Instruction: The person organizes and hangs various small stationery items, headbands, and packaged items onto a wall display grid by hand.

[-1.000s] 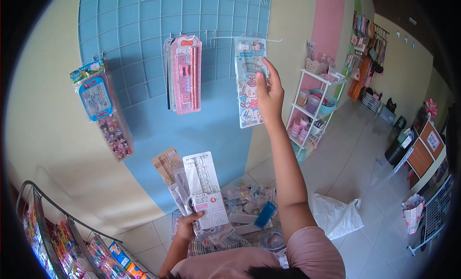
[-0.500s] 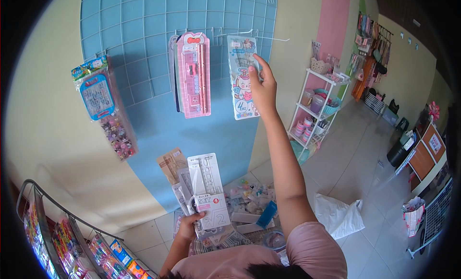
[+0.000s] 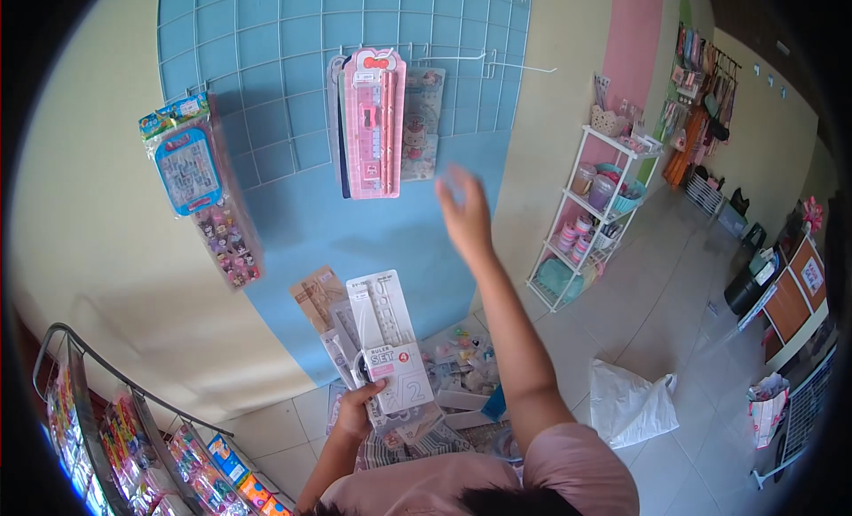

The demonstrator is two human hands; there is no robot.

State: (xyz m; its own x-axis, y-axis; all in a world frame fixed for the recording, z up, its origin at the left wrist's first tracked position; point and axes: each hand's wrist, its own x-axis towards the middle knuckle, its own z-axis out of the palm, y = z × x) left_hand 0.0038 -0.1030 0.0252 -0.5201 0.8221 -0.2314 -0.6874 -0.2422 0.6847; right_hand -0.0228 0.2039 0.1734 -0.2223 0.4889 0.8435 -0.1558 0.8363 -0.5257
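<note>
My left hand [image 3: 357, 411] grips several flat stationery packs low in front of me, among them a white ruler set [image 3: 399, 383] and a brown card pack [image 3: 317, 296]. My right hand [image 3: 465, 216], slightly blurred, has its fingers apart and holds nothing. It is in the air to the lower right of a pale blue carded pack [image 3: 424, 117], not touching it. That pack hangs on the wire rack partly behind a pink pencil set [image 3: 376, 126], which covers its left side.
Wire grid [image 3: 266, 37] with projecting hooks covers the wall. Toy packs [image 3: 200, 183] hang at left, above a curved display stand [image 3: 133, 383]. Small packets [image 3: 466, 352] lie on the floor below. A white shelf [image 3: 586, 210], plastic bag [image 3: 630, 405] and counter [image 3: 790, 294] stand right.
My right hand has let go of the pale blue pack and moved down. The pack now hangs farther back, partly behind the pink set. My left hand still holds its packs.
</note>
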